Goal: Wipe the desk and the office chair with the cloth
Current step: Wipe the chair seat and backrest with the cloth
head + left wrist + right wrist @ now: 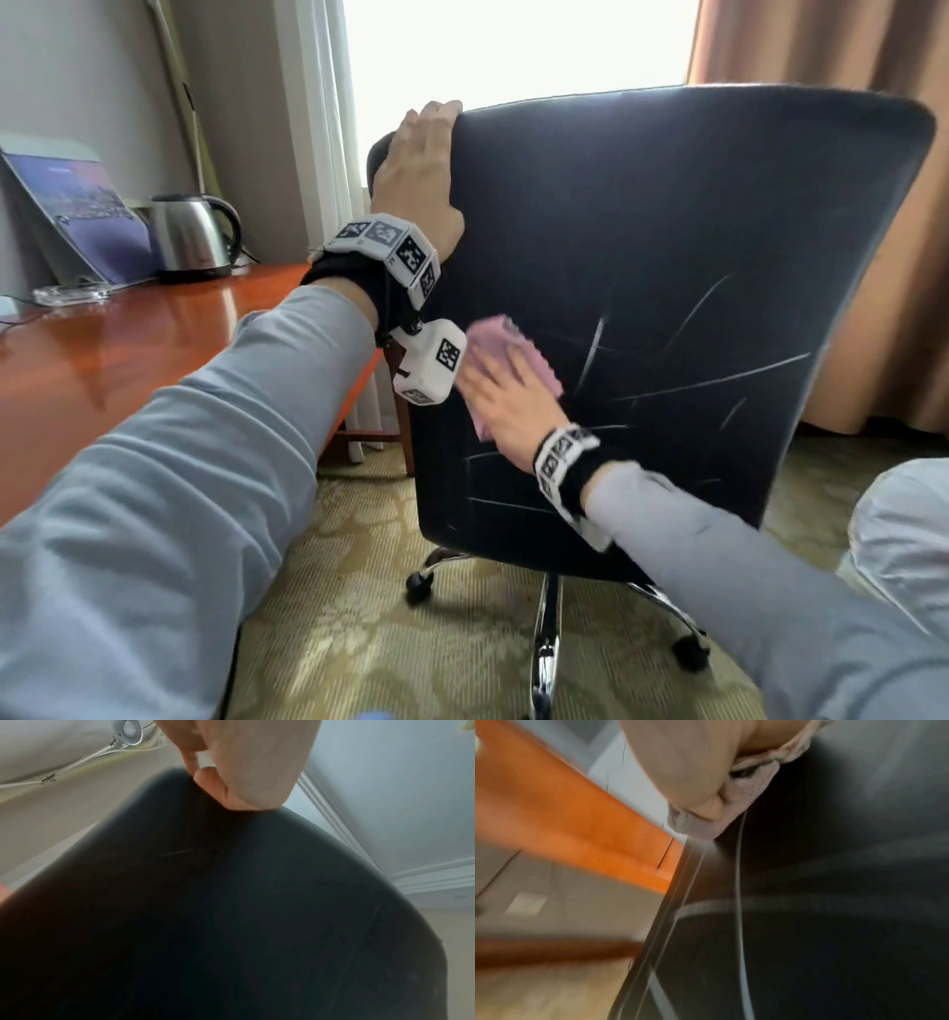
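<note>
The step in hand looks to be the chair part of the job: the right hand (500,395) presses a crumpled pale pink terry cloth (508,342) flat against the rear face of the black, smooth-backed office chair (678,267), low on its left side, near the edge that faces the glossy reddish-brown wooden counter (102,349). The fingers lie spread over the cloth, and the right wrist view shows the palm bearing down on the bunched fabric (700,821) rather than clutching it. The left hand (418,169) grips the chair's upper left corner, fingers hooked over the top edge and thumb on the near face, as the left wrist view confirms (239,770); this seems meant to steady the swivelling, wheeled chair against the push of wiping. Both arms reach forward in grey sleeves, the left raised and nearly straight, the right lower and angled in from the right. Pale streaks cross the lower middle and right of the backrest, though whether they are dirt or scratches cannot be told. Next the cloth probably needs to sweep rightward across those marks under steady pressure, while the left hand holds firm so the chair does not roll or turn. Whether the counter is already wiped cannot be judged.
</note>
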